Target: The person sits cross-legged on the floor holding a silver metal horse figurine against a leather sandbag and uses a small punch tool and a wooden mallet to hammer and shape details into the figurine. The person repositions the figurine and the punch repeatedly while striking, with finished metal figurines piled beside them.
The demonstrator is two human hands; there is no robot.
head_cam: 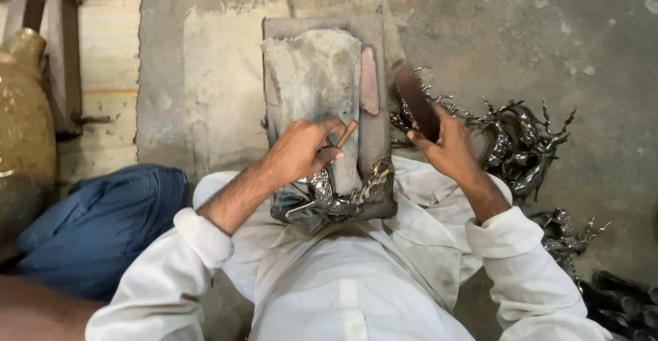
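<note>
My left hand (303,150) is closed around a thin chisel-like tool (345,135) with a brownish tip, pressed against a silvery metal figurine (329,193) that lies on a worn wooden work block (377,46). A grey cloth pad (315,74) covers most of that block. My right hand (444,143) is raised to the right of the block and grips a dark, blurred mallet-like striker (415,100). White sleeves cover both forearms.
A pile of dark metal antlered animal figurines (521,142) lies on the concrete floor to the right, with more (569,235) near my right elbow. A blue cloth bundle (103,224) sits at left, next to a brass vessel (24,122) and a striped mat (110,74).
</note>
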